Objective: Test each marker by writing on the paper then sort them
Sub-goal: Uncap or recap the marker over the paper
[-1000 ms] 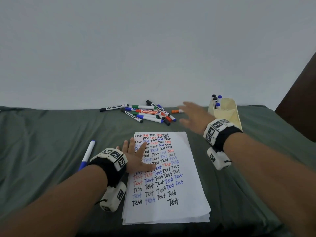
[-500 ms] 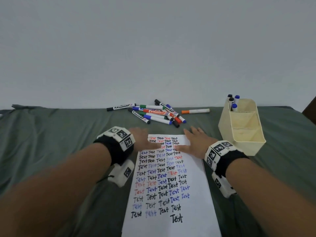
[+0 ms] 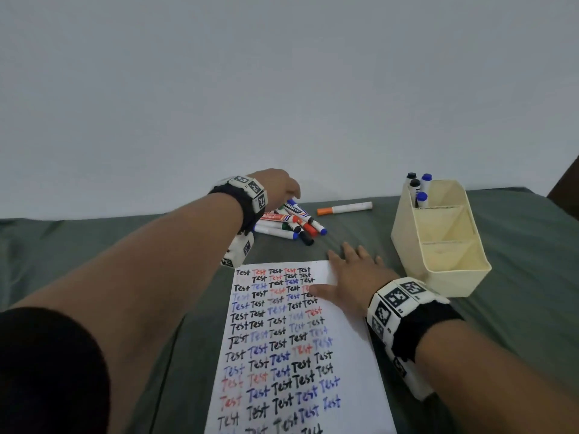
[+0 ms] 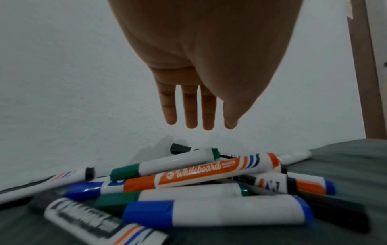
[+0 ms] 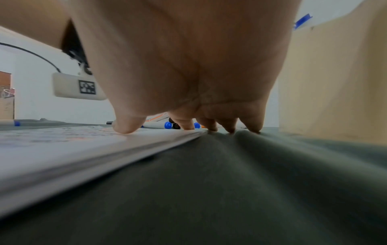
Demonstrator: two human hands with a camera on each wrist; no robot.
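A white sheet of paper [image 3: 338, 355] covered in rows of the word "Test" lies on the green cloth. My right hand [image 3: 351, 277] rests flat on its top right corner, thumb [image 5: 127, 126] on the sheet, fingers spread onto the cloth. A heap of markers [image 3: 291, 222] lies beyond the paper, against the wall. My left hand [image 3: 282, 191] hovers over that heap with straight fingers [image 4: 189, 107], touching nothing. On top of the heap lies an orange whiteboard marker [image 4: 201, 174]. Another orange-capped marker [image 3: 344, 208] lies apart to the right.
A cream three-compartment holder [image 3: 445, 264] stands right of the paper, close to my right hand; its far compartment holds several blue and black capped markers [image 3: 418, 186]. The pale wall [image 3: 282, 89] runs just behind the heap. A blue-capped marker [image 5: 9, 123] lies far left.
My left hand left the paper's top edge and reached forward over the marker heap. My right hand stayed on the paper's top right corner. The head view moved closer and tilted.
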